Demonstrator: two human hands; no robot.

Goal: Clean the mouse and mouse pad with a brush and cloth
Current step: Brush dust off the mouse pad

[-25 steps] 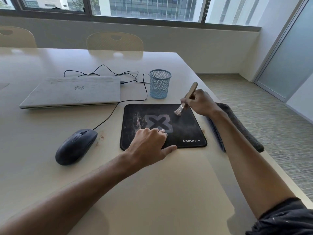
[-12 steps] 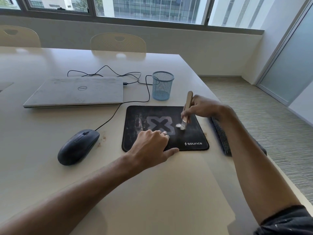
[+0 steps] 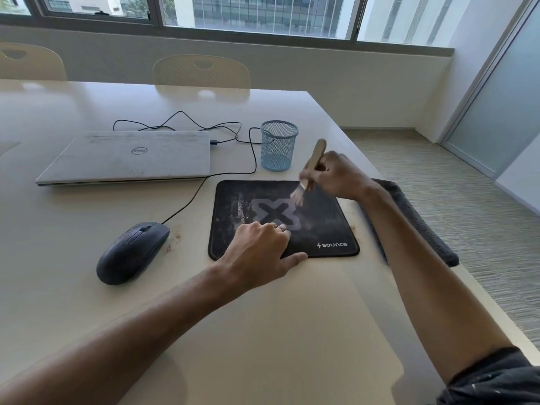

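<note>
Mouse pad (image 3: 321, 226) sits center frame on the table (image 3: 263, 331), black w/ grey X logo and "sounce" text at its lower right corner; dirt smears visible left of the X. Our left hand (image 3: 260, 252) rests on the pad's near edge, fingers curled down onto it, thumb stretched out to the right along the edge, nothing gripped. Our right hand (image 3: 336, 176) is at the pad's upper right, fingers pinched shut around the brush (image 3: 311, 168); wood handle tilts up and away, bristles blurred, at or just above the pad near the X's upper right arm, contact can't tell. Mouse (image 3: 131, 252) left of pad, apart from it, black, wired, brown crumbs on the table beside it. Cloth (image 3: 423, 226), dark grey, lies right of pad along the table edge, partly behind our right forearm. Further out: blue mesh cup (image 3: 279, 146) just above the pad, closed laptop (image 3: 128, 156) upper left, mouse cable (image 3: 187, 206) running up to its side.
</note>
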